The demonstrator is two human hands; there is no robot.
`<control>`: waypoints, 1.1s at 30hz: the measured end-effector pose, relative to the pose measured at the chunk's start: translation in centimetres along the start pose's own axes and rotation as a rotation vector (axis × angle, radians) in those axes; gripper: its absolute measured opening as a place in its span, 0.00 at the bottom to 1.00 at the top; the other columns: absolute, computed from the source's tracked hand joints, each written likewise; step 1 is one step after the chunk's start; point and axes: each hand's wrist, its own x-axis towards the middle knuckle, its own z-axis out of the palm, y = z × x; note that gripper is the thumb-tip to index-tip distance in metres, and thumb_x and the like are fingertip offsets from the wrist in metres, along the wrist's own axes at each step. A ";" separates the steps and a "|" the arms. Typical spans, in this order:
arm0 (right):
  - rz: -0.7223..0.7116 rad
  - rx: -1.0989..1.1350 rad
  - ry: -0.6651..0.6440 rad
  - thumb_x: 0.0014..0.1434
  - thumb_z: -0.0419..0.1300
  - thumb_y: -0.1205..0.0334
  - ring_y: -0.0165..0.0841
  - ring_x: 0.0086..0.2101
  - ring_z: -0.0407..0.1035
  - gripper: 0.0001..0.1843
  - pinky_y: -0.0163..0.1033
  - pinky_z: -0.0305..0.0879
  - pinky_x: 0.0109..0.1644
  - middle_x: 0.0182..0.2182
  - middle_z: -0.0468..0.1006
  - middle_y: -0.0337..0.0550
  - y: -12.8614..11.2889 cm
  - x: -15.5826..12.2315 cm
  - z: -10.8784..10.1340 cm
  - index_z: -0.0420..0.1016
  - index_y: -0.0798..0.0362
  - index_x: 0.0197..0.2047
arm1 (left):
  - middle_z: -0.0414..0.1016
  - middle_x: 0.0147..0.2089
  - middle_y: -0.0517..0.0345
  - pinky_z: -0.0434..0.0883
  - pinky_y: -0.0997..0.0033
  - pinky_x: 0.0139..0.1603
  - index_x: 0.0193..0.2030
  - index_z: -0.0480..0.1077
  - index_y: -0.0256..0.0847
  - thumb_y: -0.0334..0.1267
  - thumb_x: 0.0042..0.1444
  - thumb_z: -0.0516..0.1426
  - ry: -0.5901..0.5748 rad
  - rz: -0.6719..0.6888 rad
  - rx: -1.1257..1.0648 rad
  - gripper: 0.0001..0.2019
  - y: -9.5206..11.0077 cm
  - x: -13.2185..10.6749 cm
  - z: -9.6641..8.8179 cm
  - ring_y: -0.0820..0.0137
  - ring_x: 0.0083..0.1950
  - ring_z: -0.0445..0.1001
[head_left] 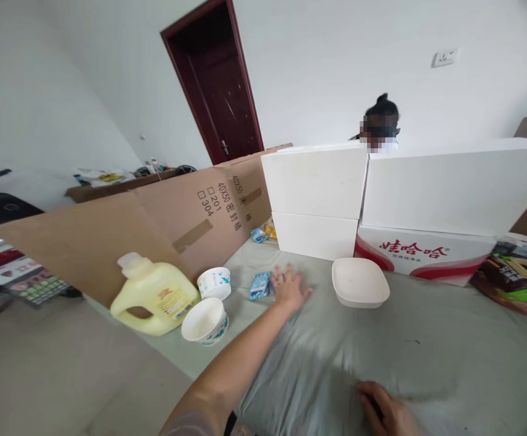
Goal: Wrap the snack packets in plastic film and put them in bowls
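Note:
My left hand (289, 287) reaches forward over the grey cloth (381, 357) with its fingers spread flat, resting beside a small blue packet (260, 285) that lies just to its left. My right hand (386, 412) lies low at the bottom edge on the cloth, fingers curled loosely, and I see nothing in it. A white square bowl (360, 282) sits empty on the cloth to the right of my left hand.
A yellow jug (154, 295) lies on its side at the left, with two white paper cups (209, 306) beside it. A brown cardboard sheet (131, 230) and white boxes (409, 188) wall off the back. A person sits behind the boxes. A round snack lid (518, 272) lies at the right.

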 end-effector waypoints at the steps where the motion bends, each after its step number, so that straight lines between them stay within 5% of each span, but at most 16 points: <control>1: 0.001 0.001 0.008 0.63 0.50 0.51 0.35 0.32 0.77 0.15 0.34 0.73 0.35 0.33 0.82 0.42 -0.2 0.0 -0.1 0.76 0.46 0.40 | 0.46 0.73 0.45 0.46 0.29 0.61 0.63 0.64 0.48 0.60 0.53 0.56 -0.110 -0.145 0.031 0.33 -1.8 0.4 -0.6 0.32 0.70 0.39; 2: 0.003 0.000 0.016 0.63 0.50 0.51 0.35 0.32 0.77 0.15 0.35 0.72 0.35 0.33 0.81 0.42 -0.5 0.1 -0.2 0.76 0.46 0.39 | 0.45 0.73 0.47 0.49 0.29 0.60 0.64 0.61 0.51 0.61 0.53 0.55 -0.218 -0.224 0.040 0.34 -3.4 0.7 -1.1 0.31 0.70 0.39; 6: 0.011 -0.007 0.023 0.64 0.49 0.54 0.35 0.34 0.77 0.14 0.36 0.71 0.37 0.33 0.81 0.41 -1.5 0.1 -0.5 0.75 0.47 0.40 | 0.58 0.69 0.51 0.61 0.40 0.57 0.65 0.60 0.56 0.56 0.53 0.57 -0.290 -0.187 0.038 0.32 -7.0 0.1 -2.1 0.39 0.68 0.52; 11: 0.032 -0.040 0.040 0.63 0.48 0.57 0.35 0.34 0.76 0.14 0.37 0.70 0.38 0.33 0.80 0.41 -2.6 0.3 -0.6 0.74 0.47 0.38 | 0.71 0.60 0.50 0.53 0.46 0.65 0.56 0.70 0.48 0.45 0.47 0.64 -0.264 0.005 -0.007 0.27 -7.1 -3.1 -2.9 0.47 0.67 0.57; 14: 0.042 -0.063 0.026 0.63 0.47 0.58 0.35 0.35 0.75 0.15 0.38 0.69 0.39 0.34 0.80 0.41 -2.9 0.3 -0.6 0.74 0.48 0.38 | 0.74 0.55 0.53 0.59 0.59 0.63 0.54 0.72 0.46 0.43 0.51 0.63 -0.228 0.105 -0.089 0.22 -6.5 -4.6 -3.6 0.58 0.60 0.68; 17: 0.043 -0.061 -0.002 0.64 0.46 0.58 0.35 0.37 0.75 0.15 0.38 0.68 0.42 0.36 0.80 0.43 -2.8 0.3 -0.6 0.74 0.50 0.40 | 0.73 0.57 0.54 0.64 0.66 0.60 0.58 0.68 0.45 0.42 0.55 0.59 -0.146 0.149 -0.195 0.22 -5.4 -5.6 -4.1 0.63 0.58 0.70; 22: 0.066 -0.090 -0.029 0.64 0.45 0.58 0.36 0.39 0.74 0.16 0.39 0.67 0.44 0.38 0.80 0.44 -2.7 0.2 -0.6 0.73 0.50 0.41 | 0.74 0.54 0.50 0.67 0.61 0.57 0.54 0.70 0.41 0.39 0.52 0.61 0.056 0.250 -0.623 0.21 -1.6 -7.7 -3.7 0.61 0.54 0.72; 28: 0.051 -0.113 0.000 0.63 0.45 0.60 0.36 0.38 0.75 0.15 0.39 0.67 0.42 0.38 0.80 0.44 -2.8 0.1 -0.4 0.72 0.49 0.41 | 0.76 0.51 0.51 0.69 0.62 0.54 0.55 0.70 0.42 0.41 0.51 0.63 -0.296 0.345 -0.664 0.24 3.7 -11.2 -1.4 0.61 0.51 0.74; 33: 0.061 -0.071 0.073 0.64 0.45 0.57 0.35 0.31 0.74 0.13 0.37 0.66 0.35 0.31 0.78 0.43 -2.6 -0.1 -0.3 0.68 0.50 0.41 | 0.65 0.62 0.42 0.61 0.46 0.62 0.62 0.64 0.43 0.50 0.41 0.69 -0.170 0.393 -0.335 0.41 6.5 -14.0 1.6 0.49 0.63 0.62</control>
